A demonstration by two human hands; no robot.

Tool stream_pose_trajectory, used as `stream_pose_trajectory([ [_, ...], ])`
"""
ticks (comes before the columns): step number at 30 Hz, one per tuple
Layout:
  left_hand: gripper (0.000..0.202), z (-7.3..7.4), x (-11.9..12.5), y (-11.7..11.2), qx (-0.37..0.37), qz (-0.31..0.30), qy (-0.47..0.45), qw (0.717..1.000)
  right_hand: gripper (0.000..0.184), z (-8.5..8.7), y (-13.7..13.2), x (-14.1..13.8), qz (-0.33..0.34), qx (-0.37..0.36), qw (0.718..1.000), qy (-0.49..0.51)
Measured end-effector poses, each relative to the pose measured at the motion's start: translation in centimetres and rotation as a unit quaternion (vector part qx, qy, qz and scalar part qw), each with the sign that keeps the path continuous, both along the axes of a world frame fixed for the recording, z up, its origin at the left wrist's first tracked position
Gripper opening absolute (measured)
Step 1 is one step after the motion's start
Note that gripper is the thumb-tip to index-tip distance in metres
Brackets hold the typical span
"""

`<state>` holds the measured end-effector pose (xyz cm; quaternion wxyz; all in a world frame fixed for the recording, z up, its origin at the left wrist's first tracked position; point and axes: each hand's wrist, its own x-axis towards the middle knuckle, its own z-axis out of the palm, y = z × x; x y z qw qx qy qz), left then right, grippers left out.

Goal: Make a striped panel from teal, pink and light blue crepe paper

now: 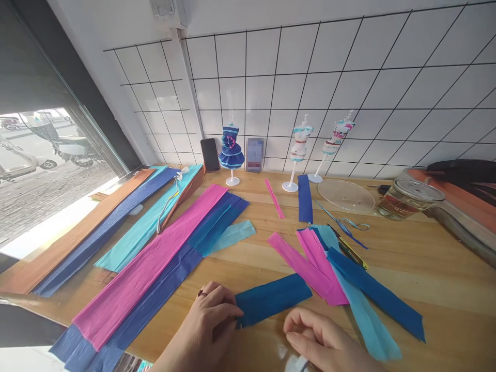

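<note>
1. Pink crepe-paper strips [300, 263] meet the right end of the dark blue crepe-paper strip [273, 299]; a utility knife [357, 257] lies beyond.
2. The dark blue crepe-paper strip lies on the table [228, 258], long axis slanting rightward and away.
3. Left hand [213, 315] pinches its left end; right hand [315, 336] curls nearby, contents hidden.
</note>
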<state>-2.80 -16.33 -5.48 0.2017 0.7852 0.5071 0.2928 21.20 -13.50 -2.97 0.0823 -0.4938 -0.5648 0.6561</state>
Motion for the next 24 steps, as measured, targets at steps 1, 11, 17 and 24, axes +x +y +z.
stream_pose_trajectory([
  [1,0.027,0.0,0.0,0.0,-0.002,0.001,0.0,1.0,0.028,0.1,0.2,-0.5,-0.001,-0.029,1.0,0.004],
  [11,0.03,0.7,0.2,-0.2,0.005,0.014,-0.012,1.0,0.062,0.8,0.1,-3.5,0.029,-0.165,0.986,0.018],
  [17,0.031,0.4,0.0,-0.2,-0.007,0.014,-0.024,1.0,0.06,1.2,0.2,-3.7,0.052,-0.141,0.988,-0.024],
  [24,0.033,0.2,-0.1,-0.4,-0.019,0.019,-0.018,0.999,0.059,1.5,0.3,-3.9,0.064,-0.143,0.987,-0.027],
])
